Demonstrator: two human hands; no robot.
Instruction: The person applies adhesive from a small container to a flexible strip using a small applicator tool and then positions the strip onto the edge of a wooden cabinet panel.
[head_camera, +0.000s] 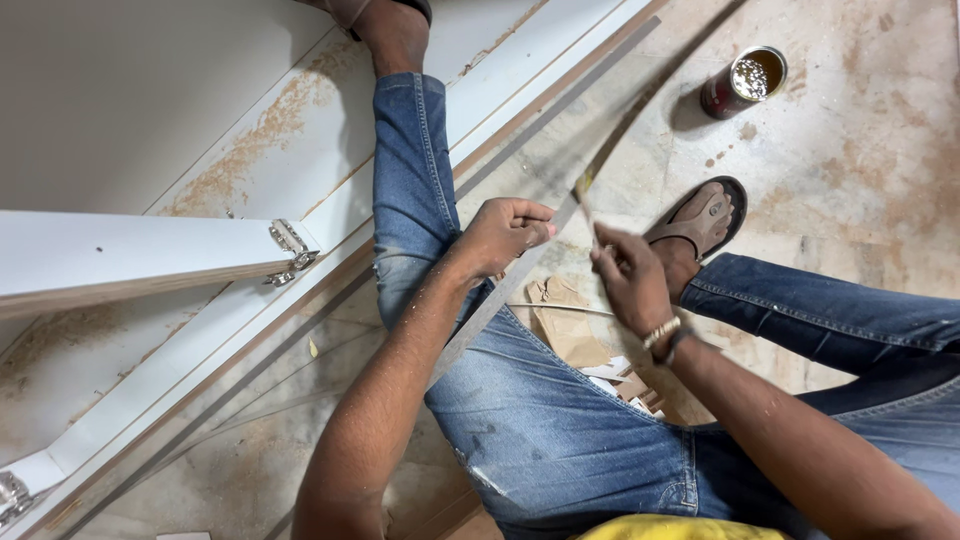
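My left hand (503, 233) pinches a long thin grey edging strip (520, 275) that runs from lower left, across my lap, and curves up to the upper right. My right hand (628, 278) holds a small brush or blade with a yellowish tip (586, 195) against the strip just right of my left hand. I sit on the floor in blue jeans, one leg stretched over a white panel (300, 130).
An open red can (745, 82) stands on the stained floor at upper right. A white cabinet door with metal hinges (288, 250) juts in from the left. Brown paper and wood scraps (575, 325) lie between my legs. A sandalled foot (700, 220) rests near my right hand.
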